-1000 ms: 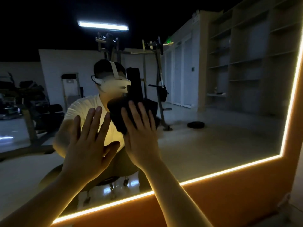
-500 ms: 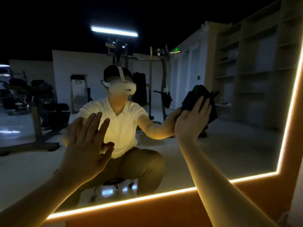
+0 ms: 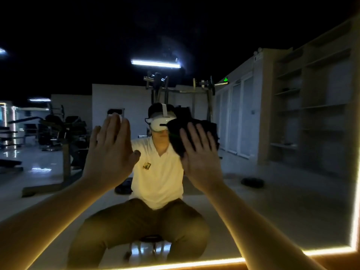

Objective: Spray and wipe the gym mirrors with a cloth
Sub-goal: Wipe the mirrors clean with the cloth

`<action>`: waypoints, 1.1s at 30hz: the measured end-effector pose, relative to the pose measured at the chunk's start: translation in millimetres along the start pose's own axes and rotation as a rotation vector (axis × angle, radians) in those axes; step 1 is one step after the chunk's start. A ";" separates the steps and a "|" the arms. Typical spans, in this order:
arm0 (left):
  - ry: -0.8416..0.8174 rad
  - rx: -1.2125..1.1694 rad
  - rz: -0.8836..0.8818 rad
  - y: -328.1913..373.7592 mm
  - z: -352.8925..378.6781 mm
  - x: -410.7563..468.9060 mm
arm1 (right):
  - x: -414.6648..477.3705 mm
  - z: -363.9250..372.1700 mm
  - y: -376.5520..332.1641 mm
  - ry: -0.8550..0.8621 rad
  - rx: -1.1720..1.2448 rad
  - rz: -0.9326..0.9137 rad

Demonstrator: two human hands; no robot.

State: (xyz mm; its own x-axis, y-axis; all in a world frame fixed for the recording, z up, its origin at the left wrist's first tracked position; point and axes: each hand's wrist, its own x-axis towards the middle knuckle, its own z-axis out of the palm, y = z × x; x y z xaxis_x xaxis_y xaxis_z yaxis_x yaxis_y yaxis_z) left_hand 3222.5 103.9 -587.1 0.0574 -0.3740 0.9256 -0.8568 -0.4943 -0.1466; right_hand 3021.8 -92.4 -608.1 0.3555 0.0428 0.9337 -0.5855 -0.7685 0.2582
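The right hand [image 3: 201,156] presses a black cloth [image 3: 176,133] flat against the mirror [image 3: 282,201], fingers straight and slightly spread over it; the cloth bulges out above and to both sides of the fingertips. Just left of it, the left hand [image 3: 110,152] is raised palm-first to the glass, fingers straight and together, thumb out; contact cannot be told. A glowing light strip [image 3: 175,266] runs below both forearms.

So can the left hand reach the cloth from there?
Probably yes. The left hand is open and holds nothing, the cloth is just beside it under the right hand, and nothing shows between them.
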 end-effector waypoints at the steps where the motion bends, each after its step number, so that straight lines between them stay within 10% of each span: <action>1: -0.015 0.020 -0.015 4.8 2.4 1.5 | -2.1 -3.2 21.6 0.016 -0.006 0.052; 10: -0.072 0.132 -0.021 12.0 0.5 -2.3 | 37.6 -22.3 71.7 0.124 0.077 0.737; 22: -0.042 0.066 0.094 -2.3 -19.6 16.5 | 71.0 -8.3 -39.9 -0.077 -0.002 -0.228; 33: -0.067 0.063 0.005 16.9 -2.9 32.0 | 52.3 -49.2 98.3 -0.035 -0.019 0.561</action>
State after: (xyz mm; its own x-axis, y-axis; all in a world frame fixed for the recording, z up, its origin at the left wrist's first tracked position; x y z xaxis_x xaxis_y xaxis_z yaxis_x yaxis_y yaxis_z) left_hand 3208.3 85.8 -558.9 0.0891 -0.4270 0.8998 -0.8234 -0.5399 -0.1746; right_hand 2947.0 -134.3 -521.7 0.0097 -0.3908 0.9204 -0.7049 -0.6555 -0.2709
